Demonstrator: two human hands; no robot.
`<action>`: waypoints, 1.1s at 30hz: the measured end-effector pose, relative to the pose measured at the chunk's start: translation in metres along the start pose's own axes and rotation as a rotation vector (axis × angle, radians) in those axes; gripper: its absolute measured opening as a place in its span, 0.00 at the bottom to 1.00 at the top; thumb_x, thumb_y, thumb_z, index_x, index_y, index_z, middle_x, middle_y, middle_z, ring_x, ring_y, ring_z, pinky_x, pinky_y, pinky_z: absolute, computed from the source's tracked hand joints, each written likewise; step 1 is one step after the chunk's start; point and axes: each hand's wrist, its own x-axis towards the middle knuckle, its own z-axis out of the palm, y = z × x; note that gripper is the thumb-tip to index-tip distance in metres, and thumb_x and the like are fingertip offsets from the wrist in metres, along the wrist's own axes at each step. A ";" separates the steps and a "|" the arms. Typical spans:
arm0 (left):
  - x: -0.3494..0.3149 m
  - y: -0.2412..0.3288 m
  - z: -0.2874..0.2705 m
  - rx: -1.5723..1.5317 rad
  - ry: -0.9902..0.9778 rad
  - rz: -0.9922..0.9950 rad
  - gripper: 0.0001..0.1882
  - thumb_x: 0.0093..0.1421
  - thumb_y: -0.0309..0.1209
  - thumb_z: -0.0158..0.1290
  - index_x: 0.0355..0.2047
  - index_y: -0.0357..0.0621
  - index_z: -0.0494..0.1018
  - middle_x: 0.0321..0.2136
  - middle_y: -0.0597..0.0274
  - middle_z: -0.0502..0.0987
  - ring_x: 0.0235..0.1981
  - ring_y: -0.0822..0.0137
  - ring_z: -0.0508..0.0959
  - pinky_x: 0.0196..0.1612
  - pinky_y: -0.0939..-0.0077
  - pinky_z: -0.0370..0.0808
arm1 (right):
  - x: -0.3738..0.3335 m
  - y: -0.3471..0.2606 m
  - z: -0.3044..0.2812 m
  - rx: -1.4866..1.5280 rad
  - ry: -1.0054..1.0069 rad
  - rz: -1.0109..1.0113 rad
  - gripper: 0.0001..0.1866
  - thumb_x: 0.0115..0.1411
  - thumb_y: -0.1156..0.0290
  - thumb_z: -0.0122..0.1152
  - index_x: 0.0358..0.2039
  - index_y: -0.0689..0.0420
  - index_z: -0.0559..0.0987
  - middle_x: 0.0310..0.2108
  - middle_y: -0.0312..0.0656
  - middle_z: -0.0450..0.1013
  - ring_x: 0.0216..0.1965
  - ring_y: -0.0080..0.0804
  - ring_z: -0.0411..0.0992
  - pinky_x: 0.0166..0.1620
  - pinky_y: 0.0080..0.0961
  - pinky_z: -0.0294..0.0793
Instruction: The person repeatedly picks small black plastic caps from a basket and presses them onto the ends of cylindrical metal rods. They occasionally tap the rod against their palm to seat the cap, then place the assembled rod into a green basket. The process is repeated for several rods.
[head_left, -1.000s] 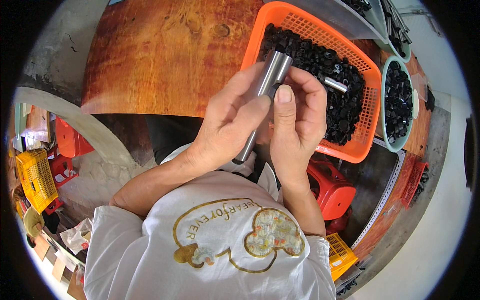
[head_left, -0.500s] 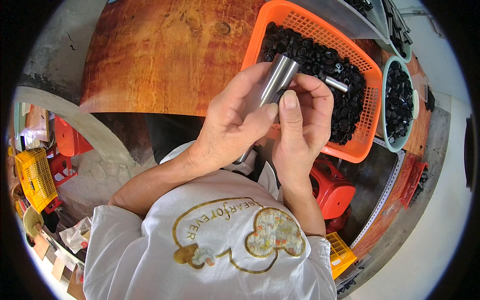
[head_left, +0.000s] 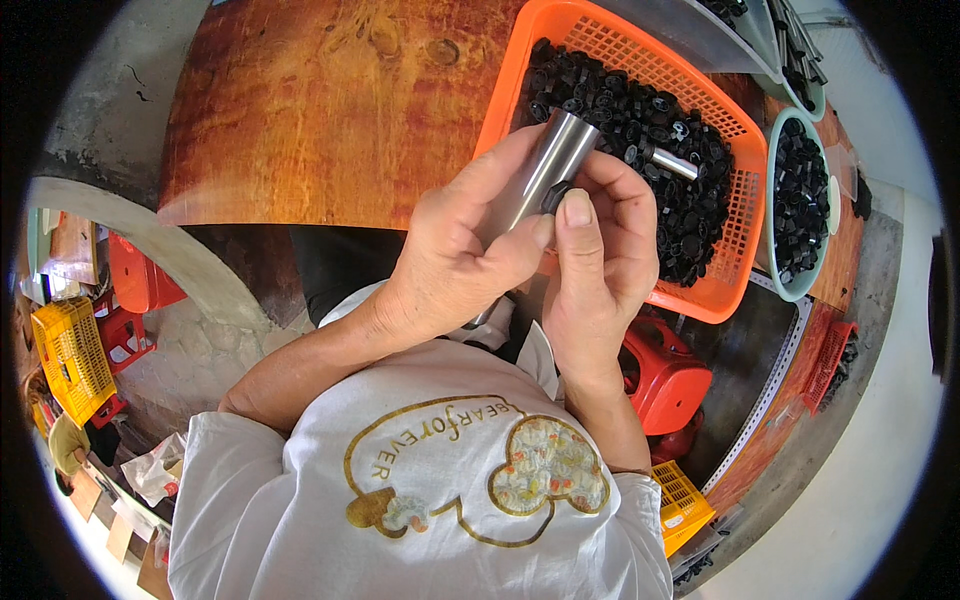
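Observation:
A shiny metal tube [head_left: 566, 140] lies slantwise in my left hand [head_left: 450, 240], its fingers closed round it; the lower end shows again below my hand, near my shirt. My right hand [head_left: 606, 245] pinches a small black plastic piece [head_left: 555, 197] against the tube's side, thumb on the near face and fingers curled behind. My two thumbs almost meet there. Just beyond my hands, an orange basket [head_left: 742, 245] holds a heap of small black plastic parts [head_left: 690, 215], and a short metal tube [head_left: 674, 163] rests on the heap.
A wooden table [head_left: 330, 110] spreads to the left of the basket. On the right stands a pale green basin [head_left: 771, 215] of black parts; a second container with rods sits at the far right. A red stool [head_left: 670, 385] and a yellow crate [head_left: 682, 508] are below the table.
My right thumb has shifted slightly, and more of the black piece shows beside it. The tube stays almost in place in my left hand.

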 end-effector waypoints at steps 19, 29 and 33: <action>-0.002 0.011 -0.002 0.035 -0.084 -0.057 0.30 0.61 0.23 0.49 0.63 0.34 0.57 0.44 0.59 0.74 0.34 0.76 0.73 0.35 0.82 0.71 | 0.003 -0.003 -0.003 0.279 -0.062 0.179 0.21 0.66 0.63 0.57 0.52 0.64 0.66 0.35 0.38 0.73 0.26 0.15 0.70 0.21 0.12 0.69; -0.003 -0.002 -0.005 0.192 -0.073 0.142 0.30 0.61 0.26 0.50 0.63 0.33 0.58 0.47 0.52 0.75 0.40 0.68 0.78 0.42 0.77 0.74 | 0.000 0.001 -0.004 0.303 -0.108 0.277 0.25 0.66 0.55 0.55 0.52 0.64 0.67 0.41 0.37 0.71 0.36 0.16 0.69 0.36 0.13 0.70; 0.000 -0.007 -0.005 0.283 -0.056 0.250 0.28 0.61 0.27 0.50 0.62 0.34 0.60 0.45 0.50 0.77 0.41 0.63 0.80 0.44 0.74 0.75 | 0.001 0.000 -0.001 0.366 -0.148 0.280 0.20 0.68 0.59 0.52 0.49 0.64 0.70 0.41 0.36 0.71 0.39 0.16 0.68 0.43 0.16 0.70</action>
